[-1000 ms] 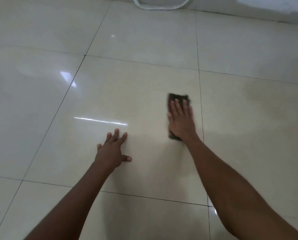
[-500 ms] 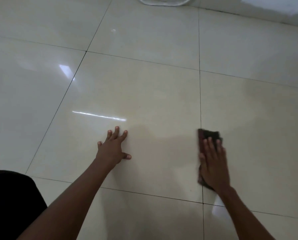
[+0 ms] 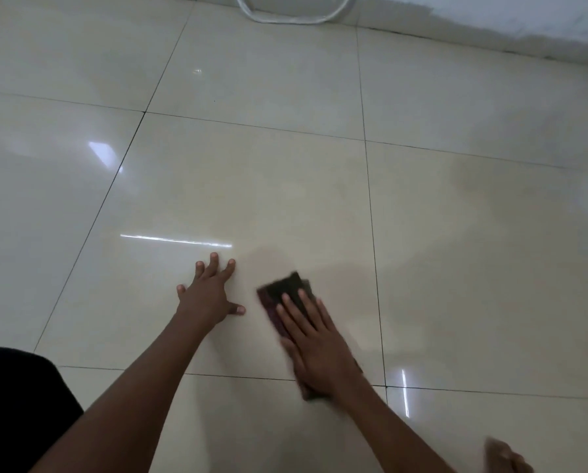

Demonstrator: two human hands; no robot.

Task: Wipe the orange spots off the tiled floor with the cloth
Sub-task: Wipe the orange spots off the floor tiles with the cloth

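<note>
I see my right hand (image 3: 316, 343) pressing flat, fingers straight, on a dark folded cloth (image 3: 283, 291) at about five o'clock on the glossy cream tiled floor (image 3: 285, 186). My left hand (image 3: 210, 291) lies just beside it at nine o'clock, palm down, fingers spread, holding nothing. A white cord (image 3: 285, 18) loops at twelve o'clock by the wall.

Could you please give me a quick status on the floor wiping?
Right hand flat on the cloth, pressing it to the tiled floor. Left hand braced flat. No orange spots discernible. Nothing blocking.
</note>
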